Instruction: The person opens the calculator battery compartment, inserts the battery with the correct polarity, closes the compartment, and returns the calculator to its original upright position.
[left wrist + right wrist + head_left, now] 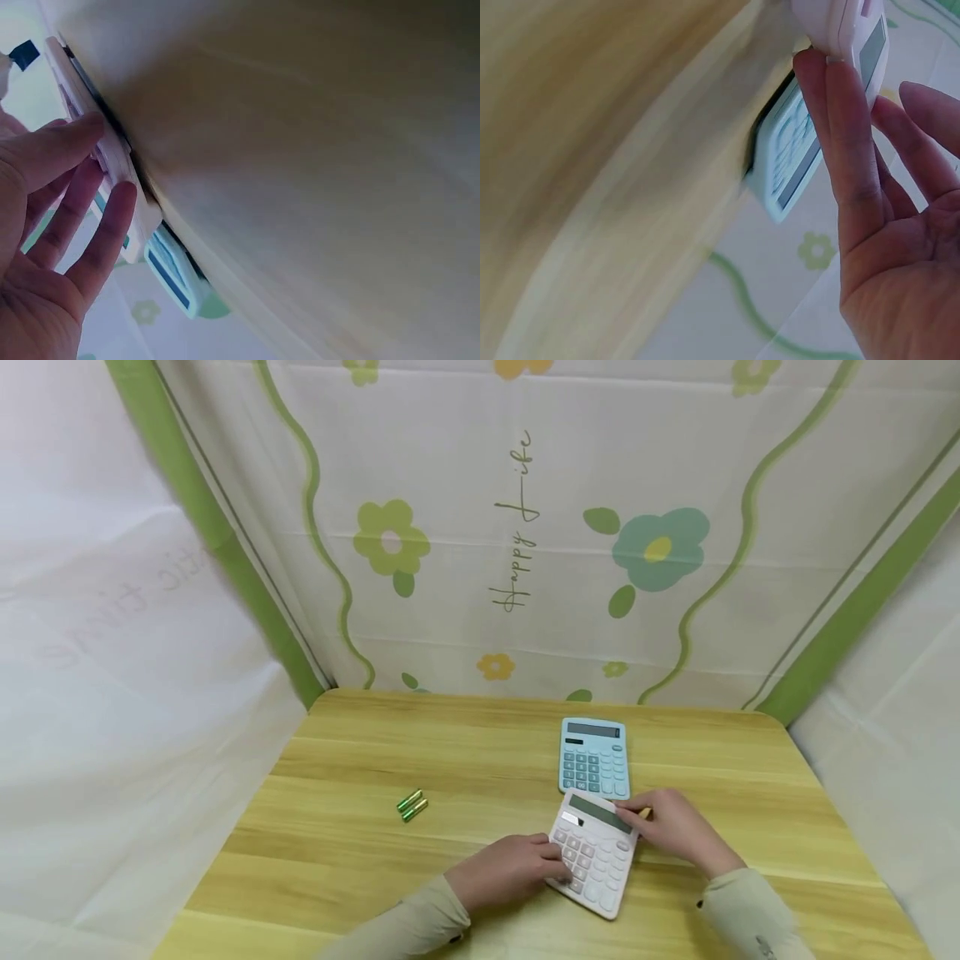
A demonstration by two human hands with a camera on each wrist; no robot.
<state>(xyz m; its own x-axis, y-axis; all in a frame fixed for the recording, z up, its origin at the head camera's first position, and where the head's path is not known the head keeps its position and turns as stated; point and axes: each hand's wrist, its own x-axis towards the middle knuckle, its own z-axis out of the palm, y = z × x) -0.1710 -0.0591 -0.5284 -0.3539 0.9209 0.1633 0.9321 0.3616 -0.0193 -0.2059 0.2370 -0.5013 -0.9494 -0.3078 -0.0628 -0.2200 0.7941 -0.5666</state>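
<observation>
A pale pink calculator point(604, 855) lies slanted near the front of the wooden table, its upper edge over the foot of a light blue calculator point(591, 758). My left hand point(507, 870) grips its left side, fingers bent over the keys in the head view. In the left wrist view the thumb and fingertips meet the calculator's edge point(112, 161). At the upper right corner, beside the display, my right hand point(678, 831) pinches the pink calculator. Two fingers point(851, 142) run along that edge in the right wrist view. Whether the calculator is fully on the table, I cannot tell.
Two green and gold batteries point(415, 811) lie side by side on the table point(337, 852), left of the calculators. Behind the table hangs a white curtain point(465, 468) with flowers and lettering. White cloth walls with green bands rise at both sides.
</observation>
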